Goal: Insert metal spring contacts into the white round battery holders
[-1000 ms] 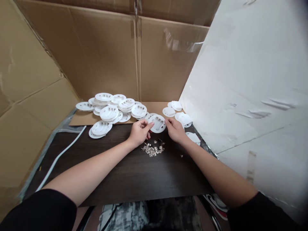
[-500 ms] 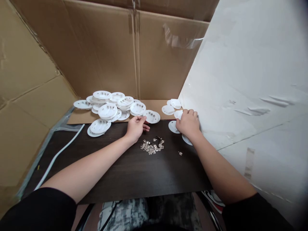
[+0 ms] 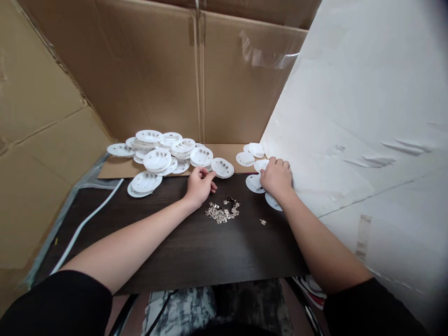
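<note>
My left hand point(image 3: 200, 185) is beside a round white plastic disc point(image 3: 223, 167) with metal contacts in its slots. The disc lies on another disc, and my thumb tip is at its near left edge; the fingers are loosely bent and apart. Over a small group of white discs at the right, my right hand point(image 3: 277, 178) has its fingers curled down on a white disc point(image 3: 261, 165), whose far side is hidden under the hand. Between the hands, nearer me, lies a pile of small metal contact clips point(image 3: 221, 213).
A heap of white discs point(image 3: 157, 159) spreads over the cardboard sheet point(image 3: 117, 171) at the back left. One lone clip point(image 3: 263, 222) lies to the right of the pile. A white cable point(image 3: 84, 224) runs along the left. Cardboard point(image 3: 147, 70) and a white panel point(image 3: 364, 116) enclose the dark table.
The disc by my left hand has shifted slightly right and now sits squarely over the one beneath. My left fingers have loosened from it. My right hand has barely moved.
</note>
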Action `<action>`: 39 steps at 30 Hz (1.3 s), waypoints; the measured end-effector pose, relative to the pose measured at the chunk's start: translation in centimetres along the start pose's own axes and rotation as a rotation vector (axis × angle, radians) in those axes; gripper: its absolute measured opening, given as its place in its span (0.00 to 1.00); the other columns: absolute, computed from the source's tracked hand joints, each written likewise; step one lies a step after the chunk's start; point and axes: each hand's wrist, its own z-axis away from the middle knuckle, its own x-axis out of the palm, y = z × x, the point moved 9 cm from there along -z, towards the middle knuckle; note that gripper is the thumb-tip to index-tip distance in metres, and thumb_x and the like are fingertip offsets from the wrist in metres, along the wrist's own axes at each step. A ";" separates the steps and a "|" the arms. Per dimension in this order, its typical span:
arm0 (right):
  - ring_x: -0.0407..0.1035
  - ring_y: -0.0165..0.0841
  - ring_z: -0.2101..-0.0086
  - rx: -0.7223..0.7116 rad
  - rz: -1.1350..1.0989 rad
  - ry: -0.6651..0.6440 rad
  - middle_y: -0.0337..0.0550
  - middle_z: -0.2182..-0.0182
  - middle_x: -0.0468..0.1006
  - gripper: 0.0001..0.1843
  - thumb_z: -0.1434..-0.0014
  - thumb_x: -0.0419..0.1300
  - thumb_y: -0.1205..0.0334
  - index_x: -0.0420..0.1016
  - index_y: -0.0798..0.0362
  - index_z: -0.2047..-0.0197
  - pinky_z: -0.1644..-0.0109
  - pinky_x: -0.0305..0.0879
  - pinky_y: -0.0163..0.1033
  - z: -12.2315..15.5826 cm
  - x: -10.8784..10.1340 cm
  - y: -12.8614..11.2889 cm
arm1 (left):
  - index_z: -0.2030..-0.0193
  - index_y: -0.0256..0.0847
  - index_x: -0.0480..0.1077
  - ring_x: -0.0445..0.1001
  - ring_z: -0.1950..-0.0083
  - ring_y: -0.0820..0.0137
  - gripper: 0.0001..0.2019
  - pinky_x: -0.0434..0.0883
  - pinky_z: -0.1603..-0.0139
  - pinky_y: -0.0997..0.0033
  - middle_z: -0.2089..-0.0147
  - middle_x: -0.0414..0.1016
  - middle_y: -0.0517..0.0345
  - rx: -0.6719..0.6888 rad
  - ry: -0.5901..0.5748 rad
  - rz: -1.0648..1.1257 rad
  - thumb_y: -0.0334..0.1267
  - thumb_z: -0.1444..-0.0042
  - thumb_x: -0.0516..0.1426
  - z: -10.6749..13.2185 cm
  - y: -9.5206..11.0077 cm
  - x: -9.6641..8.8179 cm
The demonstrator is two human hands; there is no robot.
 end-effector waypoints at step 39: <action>0.65 0.32 0.73 -0.673 -0.702 -0.592 0.34 0.73 0.73 0.06 0.42 0.67 0.65 0.72 0.49 0.66 0.66 0.58 0.40 6.0 -0.8 -10.3 | 0.54 0.42 0.68 0.75 0.83 0.66 0.25 0.71 0.84 0.69 0.73 0.79 0.59 -0.032 -0.239 0.040 0.56 0.44 0.71 2.0 0.9 2.7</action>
